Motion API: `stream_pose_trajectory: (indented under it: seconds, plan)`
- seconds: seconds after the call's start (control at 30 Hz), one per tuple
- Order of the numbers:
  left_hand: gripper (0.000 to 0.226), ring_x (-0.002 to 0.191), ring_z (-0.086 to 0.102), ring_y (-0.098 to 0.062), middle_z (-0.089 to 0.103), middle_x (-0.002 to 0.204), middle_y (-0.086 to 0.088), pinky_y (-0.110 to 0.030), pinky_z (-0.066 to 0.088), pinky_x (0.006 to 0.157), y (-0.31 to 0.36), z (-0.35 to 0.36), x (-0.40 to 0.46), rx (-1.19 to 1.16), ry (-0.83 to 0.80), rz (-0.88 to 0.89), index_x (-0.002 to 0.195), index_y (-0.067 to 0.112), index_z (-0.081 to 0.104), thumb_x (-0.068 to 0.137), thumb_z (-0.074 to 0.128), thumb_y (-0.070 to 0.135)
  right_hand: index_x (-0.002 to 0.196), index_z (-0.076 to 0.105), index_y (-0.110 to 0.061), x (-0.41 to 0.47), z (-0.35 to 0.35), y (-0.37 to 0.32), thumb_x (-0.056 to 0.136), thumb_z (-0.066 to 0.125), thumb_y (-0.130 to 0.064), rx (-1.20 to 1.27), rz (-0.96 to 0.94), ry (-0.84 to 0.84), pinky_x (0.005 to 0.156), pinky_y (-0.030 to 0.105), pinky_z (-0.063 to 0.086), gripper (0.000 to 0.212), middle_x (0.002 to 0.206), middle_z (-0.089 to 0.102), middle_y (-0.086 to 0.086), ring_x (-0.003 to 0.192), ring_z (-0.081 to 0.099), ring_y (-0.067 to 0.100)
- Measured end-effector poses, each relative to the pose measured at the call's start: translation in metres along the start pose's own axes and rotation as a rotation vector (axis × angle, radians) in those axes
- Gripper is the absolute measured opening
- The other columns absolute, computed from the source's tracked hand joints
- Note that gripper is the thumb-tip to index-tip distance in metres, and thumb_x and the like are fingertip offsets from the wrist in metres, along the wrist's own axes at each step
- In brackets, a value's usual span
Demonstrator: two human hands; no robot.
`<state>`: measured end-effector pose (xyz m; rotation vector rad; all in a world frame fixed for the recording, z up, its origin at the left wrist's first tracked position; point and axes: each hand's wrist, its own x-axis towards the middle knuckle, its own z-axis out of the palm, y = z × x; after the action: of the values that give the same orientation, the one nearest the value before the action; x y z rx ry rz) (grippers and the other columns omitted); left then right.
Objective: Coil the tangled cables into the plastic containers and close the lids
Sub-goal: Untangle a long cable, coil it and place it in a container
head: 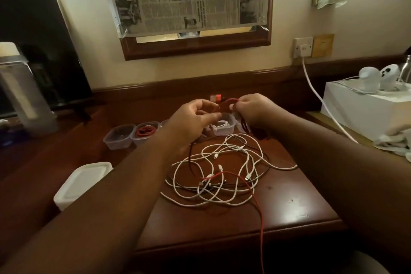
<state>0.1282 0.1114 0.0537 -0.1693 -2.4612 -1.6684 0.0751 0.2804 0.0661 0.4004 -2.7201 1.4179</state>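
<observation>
Left hand: raised above the dark polished wooden desk, fingers curled, thumb and fingertips pinching a dark red cable.
Right hand: level with the left, fingers bent and clamped on the same dark red cable, which arcs between both hands in what seems to be a small loop; motion blur hides the detail.
Tangle of white, black and red cables: loose on the desk, just below the hands; one red strand runs off the near edge.
Clear plastic containers, lidless, in a row behind the tangle: one at far left; next to it, one holding a coiled bright red cable; one under the hands holding a white cable.
White plastic lids, stacked: near left of the desk.
White box: right side.
</observation>
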Motion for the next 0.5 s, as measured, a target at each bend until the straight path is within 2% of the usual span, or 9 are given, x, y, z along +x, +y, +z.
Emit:
stream_pose_trajectory:
  seconds: [0.03,0.07,0.13,0.23,0.33,0.4,0.47,0.5]
  plan:
    - [0.008,0.058,0.056,-0.009,0.069,0.083,-0.003,-0.021,0.043,0.05,-0.004,-0.002,0.0,0.042,0.002,-0.011,0.103,0.02,0.065,0.097,0.061,0.023,0.081,0.061,-0.016,0.002,-0.004,0.002,0.096,0.056,-0.028,0.189,0.075,0.04,0.061,0.031,0.049,0.02,0.081,0.061,0.006,0.069,0.058,0.018]
    - [0.012,0.055,0.053,-0.008,0.065,0.071,0.0,-0.021,0.042,0.05,-0.009,-0.004,0.0,0.062,0.009,-0.017,0.099,0.018,0.066,0.099,0.058,0.026,0.082,0.059,-0.015,0.003,-0.008,0.005,0.096,0.058,-0.029,0.405,0.147,0.061,0.06,0.03,0.051,0.02,0.081,0.06,0.006,0.065,0.059,0.017]
    - [0.022,0.05,0.043,-0.01,0.05,0.059,0.003,-0.024,0.035,0.049,-0.018,-0.008,0.001,-0.057,0.034,-0.041,0.095,0.013,0.066,0.102,0.051,0.028,0.077,0.055,-0.016,0.005,-0.013,0.011,0.097,0.058,-0.029,0.765,0.212,0.016,0.048,0.023,0.045,0.024,0.075,0.057,0.003,0.048,0.051,0.01]
    - [0.022,0.048,0.026,-0.009,0.033,0.059,0.004,-0.027,0.017,0.049,-0.015,-0.009,0.004,-0.452,0.057,-0.05,0.097,0.013,0.062,0.103,0.048,0.029,0.07,0.052,-0.016,0.002,-0.009,0.015,0.097,0.057,-0.033,0.894,0.243,-0.171,0.042,0.02,0.041,0.032,0.074,0.06,0.004,0.044,0.048,0.01]
    - [0.027,0.045,0.026,-0.007,0.035,0.058,0.005,-0.022,0.017,0.043,0.0,0.0,0.003,-0.613,0.072,-0.098,0.102,0.015,0.061,0.103,0.045,0.036,0.077,0.055,-0.015,-0.007,0.009,0.009,0.094,0.061,-0.036,0.888,0.236,-0.312,0.043,0.018,0.043,0.028,0.073,0.06,0.003,0.046,0.05,0.01]
    - [0.027,0.046,0.036,-0.006,0.042,0.061,0.005,-0.022,0.028,0.042,0.009,0.009,0.007,-0.462,0.102,-0.175,0.108,0.018,0.061,0.105,0.04,0.035,0.094,0.061,-0.012,-0.012,0.023,0.004,0.088,0.067,-0.043,0.816,0.202,-0.388,0.049,0.021,0.046,0.032,0.077,0.064,0.001,0.055,0.059,0.01]
    - [0.029,0.067,0.056,-0.013,0.054,0.081,0.002,-0.023,0.039,0.052,0.017,0.016,0.005,-0.052,0.128,-0.165,0.13,0.019,0.053,0.106,0.037,0.026,0.121,0.062,-0.012,-0.015,0.033,-0.002,0.076,0.075,-0.056,0.711,0.143,-0.385,0.071,0.034,0.055,0.064,0.095,0.072,0.002,0.083,0.069,0.016]
    - [0.035,0.082,0.062,-0.021,0.058,0.095,-0.002,-0.018,0.043,0.055,0.019,0.017,0.003,0.138,0.12,-0.115,0.14,0.015,0.045,0.106,0.037,0.02,0.127,0.059,-0.012,-0.016,0.037,-0.004,0.069,0.078,-0.061,0.678,0.124,-0.373,0.086,0.044,0.054,0.078,0.106,0.073,0.004,0.098,0.069,0.022]
